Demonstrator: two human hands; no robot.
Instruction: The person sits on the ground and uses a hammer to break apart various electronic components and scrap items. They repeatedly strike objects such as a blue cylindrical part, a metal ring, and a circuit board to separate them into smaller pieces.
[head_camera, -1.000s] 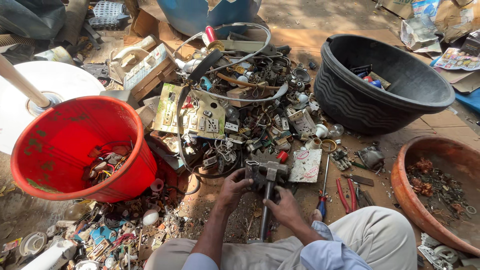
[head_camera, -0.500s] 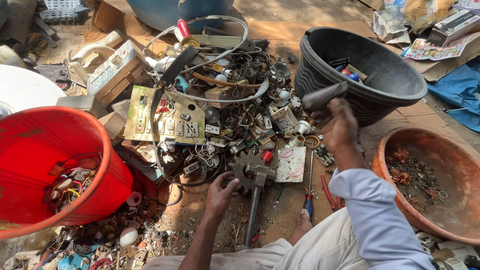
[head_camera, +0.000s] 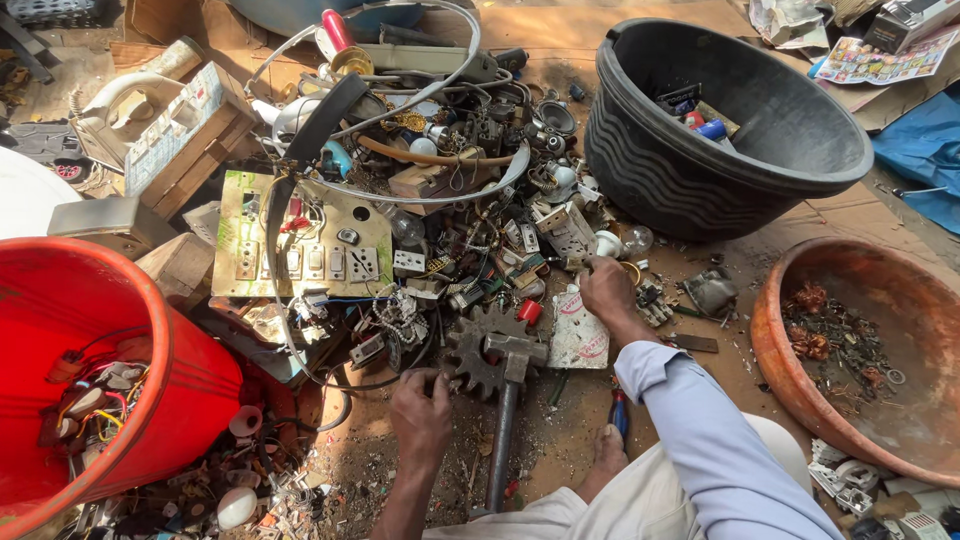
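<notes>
My left hand (head_camera: 421, 412) rests on the ground beside a dark toothed gear (head_camera: 470, 352), fingers curled near a small part; whether it holds anything is unclear. A hammer (head_camera: 508, 400) lies with its head on the gear, handle pointing toward me. My right hand (head_camera: 606, 286) reaches into the scrap pile (head_camera: 450, 200), fingers closed around a small piece near a white plastic part and a clear bulb (head_camera: 634, 239). What it grips is hidden by the fingers.
A red bucket (head_camera: 90, 370) with wires stands at left. A black tub (head_camera: 720, 130) sits at upper right, a rusty brown bowl (head_camera: 860, 350) at right. A switch board (head_camera: 300, 250) lies in the pile. A blue-handled tool (head_camera: 619, 412) lies by my foot.
My right hand dropped from up by the black tub, where it held a dark piece, down into the scrap pile. The left hand stayed by the gear.
</notes>
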